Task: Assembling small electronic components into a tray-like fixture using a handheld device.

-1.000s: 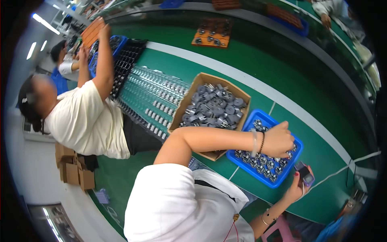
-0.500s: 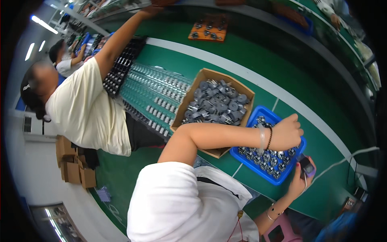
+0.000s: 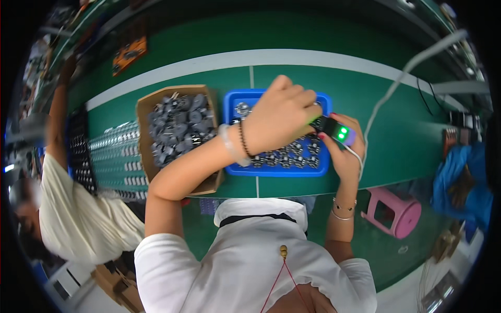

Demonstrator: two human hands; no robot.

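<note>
My right hand (image 3: 347, 156) is closed round a small black and purple device (image 3: 344, 133) with green lights glowing on its face and a pale cable running from it. My left hand (image 3: 284, 115) reaches across above a blue tray (image 3: 227, 104), its fingers curled together at the dark end of the device. Whatever lies between those left fingertips is hidden by the hand. Rows of round metallic parts (image 3: 284, 160) fill the tray beneath my left hand and wrist.
Left of the tray stands a cardboard box (image 3: 143, 117) heaped with grey round parts with metal prongs (image 3: 180, 122). Clear plastic trays (image 3: 112, 143) lie beyond it, beside a co-worker in a cream shirt (image 3: 86, 208). A cable (image 3: 383, 99) crosses the bench at right; a pink stool (image 3: 394, 214) stands below.
The view has swung to the right. My left hand has come from over the tray to the device in my right hand, and green lights now show on the device.
</note>
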